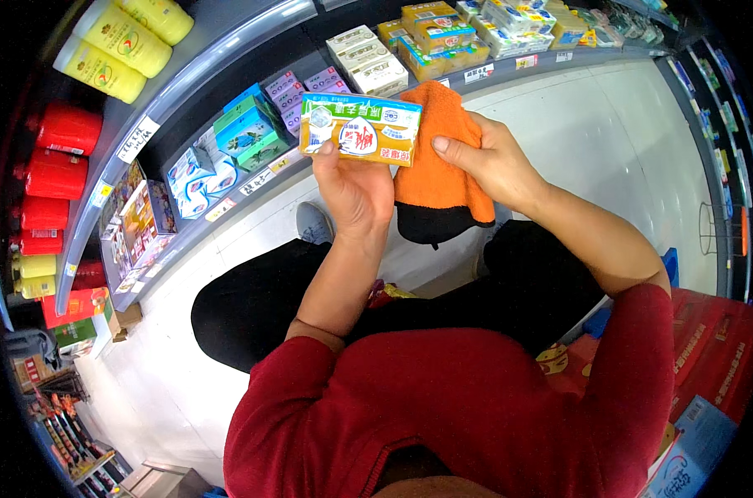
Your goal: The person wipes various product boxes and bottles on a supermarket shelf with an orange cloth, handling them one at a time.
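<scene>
My left hand (359, 193) grips a wrapped pack of bar soap (361, 131) from below, with the thumb on its front face. The pack is amber with a green and blue upper part and bears printed writing. In my right hand (507, 163) is an orange terry cloth (435, 162) with a black lower edge, the thumb pressing on its face. The cloth hangs down beside the right end of the pack, partly behind it. Both hands are held up in front of a low shelf (289, 163).
Similar amber soap packs (442, 37) are stacked on the low shelf beside white boxes (370, 65), purple boxes (283, 93) and green-blue boxes (249, 134). Yellow bottles (118, 53) and red bottles (56, 174) stand on the upper shelf. Red cartons (713, 348) are at the right.
</scene>
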A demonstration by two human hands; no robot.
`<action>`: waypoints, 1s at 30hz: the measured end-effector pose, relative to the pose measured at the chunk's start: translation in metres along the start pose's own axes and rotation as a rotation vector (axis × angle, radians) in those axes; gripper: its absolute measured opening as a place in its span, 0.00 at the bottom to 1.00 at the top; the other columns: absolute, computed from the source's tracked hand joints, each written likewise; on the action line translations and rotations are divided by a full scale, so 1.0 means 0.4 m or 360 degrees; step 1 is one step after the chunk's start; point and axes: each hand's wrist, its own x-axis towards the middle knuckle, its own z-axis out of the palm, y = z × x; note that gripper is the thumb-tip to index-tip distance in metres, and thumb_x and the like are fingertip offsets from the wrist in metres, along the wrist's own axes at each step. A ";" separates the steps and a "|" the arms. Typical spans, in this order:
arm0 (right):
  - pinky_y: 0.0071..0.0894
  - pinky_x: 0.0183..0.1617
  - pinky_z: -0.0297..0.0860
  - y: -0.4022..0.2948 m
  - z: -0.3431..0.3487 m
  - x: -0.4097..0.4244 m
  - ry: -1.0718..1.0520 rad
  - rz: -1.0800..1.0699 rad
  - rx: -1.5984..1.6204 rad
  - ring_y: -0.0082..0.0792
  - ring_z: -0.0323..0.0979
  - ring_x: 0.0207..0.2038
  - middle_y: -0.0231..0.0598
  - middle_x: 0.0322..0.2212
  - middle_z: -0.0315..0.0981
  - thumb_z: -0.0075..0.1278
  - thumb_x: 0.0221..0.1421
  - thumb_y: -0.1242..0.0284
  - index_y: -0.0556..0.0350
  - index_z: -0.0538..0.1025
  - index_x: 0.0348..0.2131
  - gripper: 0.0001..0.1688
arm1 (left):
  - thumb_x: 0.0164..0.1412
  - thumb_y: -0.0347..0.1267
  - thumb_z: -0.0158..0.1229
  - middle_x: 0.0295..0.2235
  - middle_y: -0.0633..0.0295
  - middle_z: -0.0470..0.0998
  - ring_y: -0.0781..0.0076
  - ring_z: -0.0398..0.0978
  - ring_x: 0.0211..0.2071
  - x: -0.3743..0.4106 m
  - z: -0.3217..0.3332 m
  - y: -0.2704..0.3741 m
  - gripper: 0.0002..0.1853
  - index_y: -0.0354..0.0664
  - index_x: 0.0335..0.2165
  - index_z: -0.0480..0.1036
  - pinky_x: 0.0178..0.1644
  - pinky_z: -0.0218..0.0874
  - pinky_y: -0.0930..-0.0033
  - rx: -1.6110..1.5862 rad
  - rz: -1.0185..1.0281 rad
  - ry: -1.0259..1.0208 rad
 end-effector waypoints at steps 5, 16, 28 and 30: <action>0.28 0.46 0.67 0.047 -0.023 0.007 0.0049 0.0087 -0.0086 0.27 0.70 0.41 0.41 0.40 0.72 0.50 0.55 0.70 0.69 0.65 0.48 0.25 | 0.51 0.38 0.55 0.47 0.61 0.67 0.64 0.64 0.51 -0.010 0.012 -0.010 0.28 0.42 0.50 0.60 0.59 0.50 0.57 0.0036 -0.0035 -0.0027; 0.30 0.44 0.66 0.053 -0.071 0.019 0.0113 0.0228 -0.0088 0.30 0.72 0.38 0.43 0.37 0.73 0.50 0.54 0.70 0.68 0.69 0.44 0.22 | 0.56 0.36 0.49 0.40 0.56 0.73 0.65 0.75 0.39 0.056 0.053 0.078 0.23 0.40 0.49 0.60 0.44 0.69 0.63 0.0291 -0.0701 -0.0346; 0.29 0.46 0.65 0.022 -0.143 -0.035 0.0296 0.0219 0.0088 0.30 0.70 0.40 0.41 0.39 0.71 0.49 0.54 0.73 0.67 0.69 0.44 0.19 | 0.54 0.36 0.51 0.45 0.54 0.71 0.73 0.75 0.40 0.112 0.159 0.165 0.32 0.40 0.57 0.54 0.43 0.69 0.73 0.1629 -0.1099 -0.0925; 0.29 0.46 0.65 0.016 -0.149 -0.046 0.0331 0.0218 0.0113 0.30 0.70 0.41 0.41 0.39 0.71 0.49 0.54 0.73 0.67 0.68 0.45 0.20 | 0.53 0.38 0.53 0.44 0.53 0.72 0.72 0.75 0.40 0.131 0.183 0.187 0.35 0.43 0.58 0.53 0.43 0.69 0.73 0.1654 -0.1217 -0.1079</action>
